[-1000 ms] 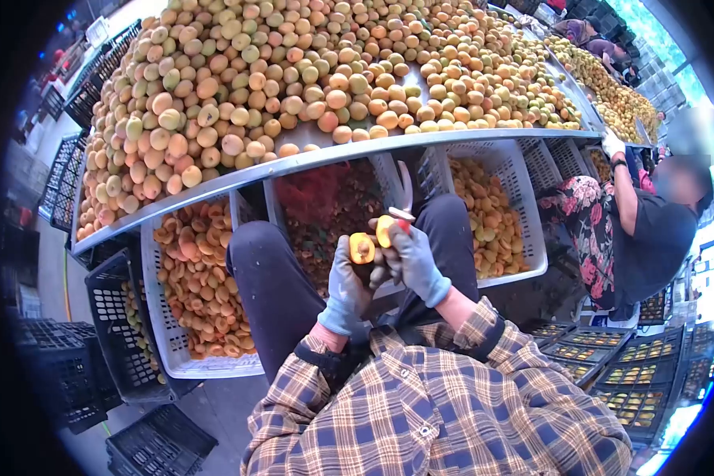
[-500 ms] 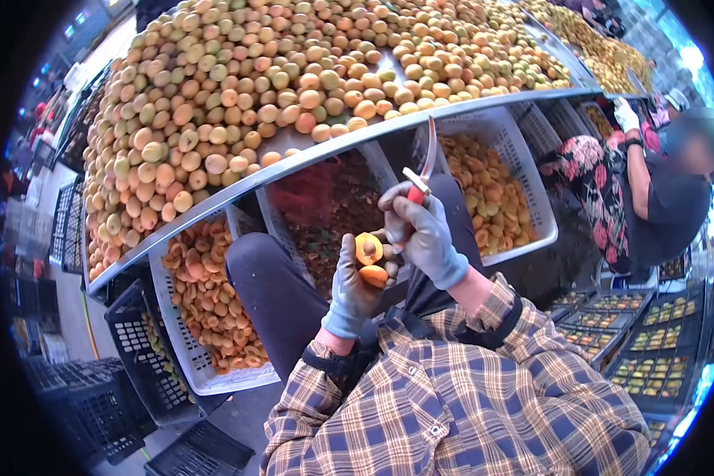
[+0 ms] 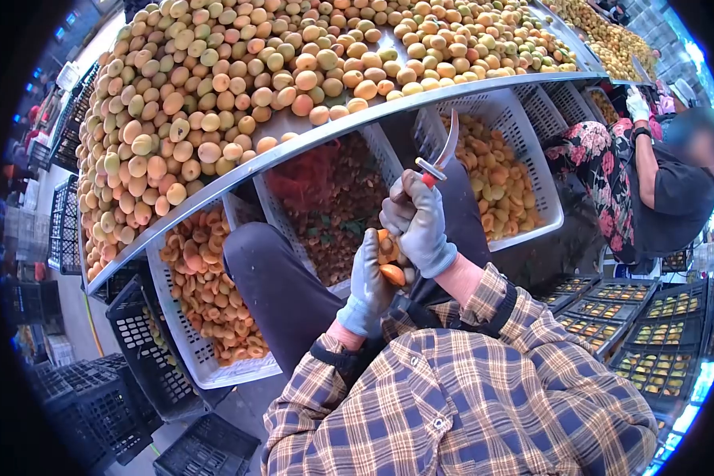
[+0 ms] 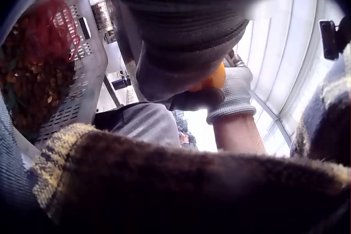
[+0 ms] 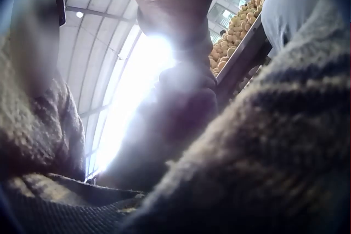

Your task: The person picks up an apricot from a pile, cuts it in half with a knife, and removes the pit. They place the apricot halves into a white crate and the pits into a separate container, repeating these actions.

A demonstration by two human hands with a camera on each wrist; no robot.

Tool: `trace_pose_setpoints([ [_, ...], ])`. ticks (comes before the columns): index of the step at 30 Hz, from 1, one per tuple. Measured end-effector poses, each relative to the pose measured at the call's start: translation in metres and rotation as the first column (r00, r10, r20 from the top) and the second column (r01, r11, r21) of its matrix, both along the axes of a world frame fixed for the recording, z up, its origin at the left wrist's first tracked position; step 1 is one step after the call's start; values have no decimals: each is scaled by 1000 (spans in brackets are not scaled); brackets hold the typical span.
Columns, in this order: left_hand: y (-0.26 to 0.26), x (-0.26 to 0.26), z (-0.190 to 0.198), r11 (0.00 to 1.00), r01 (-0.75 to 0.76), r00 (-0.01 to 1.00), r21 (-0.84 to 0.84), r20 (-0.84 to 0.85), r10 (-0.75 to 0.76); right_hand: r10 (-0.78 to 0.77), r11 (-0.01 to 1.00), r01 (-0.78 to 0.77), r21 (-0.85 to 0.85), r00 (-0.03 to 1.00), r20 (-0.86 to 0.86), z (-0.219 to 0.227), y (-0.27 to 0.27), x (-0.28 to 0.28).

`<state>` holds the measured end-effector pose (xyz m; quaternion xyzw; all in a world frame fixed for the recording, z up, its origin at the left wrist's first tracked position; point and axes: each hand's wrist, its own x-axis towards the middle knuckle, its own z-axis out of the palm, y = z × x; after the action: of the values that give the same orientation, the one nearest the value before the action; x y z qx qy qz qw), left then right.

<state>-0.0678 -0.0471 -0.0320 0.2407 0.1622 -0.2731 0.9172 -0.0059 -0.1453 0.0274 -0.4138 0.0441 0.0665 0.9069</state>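
In the head view my gloved left hand (image 3: 370, 285) holds a cut apricot, with one orange half (image 3: 387, 247) showing above another half (image 3: 393, 274). My gloved right hand (image 3: 422, 226) grips a curved knife (image 3: 451, 143) by its red handle, the blade pointing up and away from me. The right fingers reach down against the upper half and partly cover it. Between the two gloves in the left wrist view shows a bit of orange apricot flesh (image 4: 216, 77). Glare and a sleeve fill most of the right wrist view.
Whole apricots (image 3: 238, 71) are heaped on a metal-edged table (image 3: 333, 131) ahead. Below it stand a crate of apricot halves (image 3: 202, 297), a crate of brown pits and leaves (image 3: 349, 210), and another crate of halves (image 3: 500, 186). A person (image 3: 658, 182) sits at right.
A second ago each hand held one half; the right-hand half then went into my left hand. The pit seen in the upper half is now covered as the right fingers close on it.
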Motion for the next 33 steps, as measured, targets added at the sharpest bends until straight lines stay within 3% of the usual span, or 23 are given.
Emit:
trace_pose_setpoints([
  [3, 3, 3, 2, 999, 11, 999, -54, -39, -13, -44, 994, 64, 92, 977, -210, -9, 1, 6],
  [5, 5, 4, -5, 994, 14, 999, -108, -48, -20, -31, 987, 67, 145, 970, -240, -7, 3, 6],
  [6, 5, 5, -12, 952, 64, 998, -300, 1, -66, -18, 978, 73, 197, 963, -267, -5, 5, 5],
  [7, 6, 6, -17, 873, 118, 993, -473, 60, -102, 47, 990, -23, 137, 984, -172, -7, 6, 3],
  [8, 7, 6, -20, 878, 115, 993, -465, 61, -97, 119, 991, -114, 70, 990, -75, -9, 6, 1],
  [10, 10, 10, -8, 971, 36, 994, -236, -94, -59, 126, 992, -126, 18, 991, -32, -5, 6, 3],
  [12, 13, 12, -11, 973, 48, 996, -226, -62, -63, 126, 991, -126, 50, 992, -9, -8, -3, 7],
  [13, 13, 14, -3, 999, -17, 1000, -39, -21, 16, 64, 994, -62, 94, 998, -18, -11, -9, 9],
  [14, 15, 16, 3, 984, -98, 995, 146, 35, 93, 120, 991, -121, 53, 993, 19, -16, -22, 10],
  [15, 20, 19, 3, 986, -98, 992, 135, 93, 86, 133, 962, -129, -240, 991, 2, -11, -23, 10],
  [16, 20, 20, 7, 987, -104, 991, 122, 92, 93, 134, 852, -122, -509, 991, -14, -6, -22, 9],
  [17, 21, 19, 5, 988, -95, 992, 122, 99, 83, 174, 745, -39, -666, 975, 137, -20, -22, 6],
  [19, 12, 21, 16, 971, -150, 988, 187, 60, 141, 296, 481, 79, -873, 923, 246, -25, -22, -3],
  [20, 10, 24, -15, 931, -196, 979, 307, 115, 168, 350, 364, 123, -923, 901, 258, -35, -21, -6],
  [21, 11, 22, -27, 895, -172, 983, 412, 127, 130, 366, 358, 108, -928, 897, 246, -35, -20, -6],
  [22, 8, 22, -16, 901, -240, 960, 361, 226, 165, 387, 352, 88, -932, 893, 231, -32, -18, -7],
  [24, 8, 18, -20, 858, -317, 930, 405, 312, 197, 404, 397, 214, -892, 832, 380, -27, -12, -9],
  [26, 16, 16, -7, 629, -444, 820, 638, 572, -2, 387, 393, 255, -884, 825, 411, -33, -5, -8],
  [28, 30, 14, 1, 624, -419, 845, 659, 535, 2, 339, 520, 53, -852, 903, 263, -37, 0, -6],
  [30, 42, 13, 17, 631, -385, 865, 674, 502, -8, 269, 674, -10, -738, 934, 233, -42, 6, -3],
  [32, 68, 4, 58, 741, -332, 925, 584, 354, 135, 265, 685, -73, -725, 952, 155, -48, 4, 2],
  [33, 81, 2, 76, 695, -439, 889, 570, 384, 247, 269, 665, -87, -741, 955, 129, -51, 3, 4],
])
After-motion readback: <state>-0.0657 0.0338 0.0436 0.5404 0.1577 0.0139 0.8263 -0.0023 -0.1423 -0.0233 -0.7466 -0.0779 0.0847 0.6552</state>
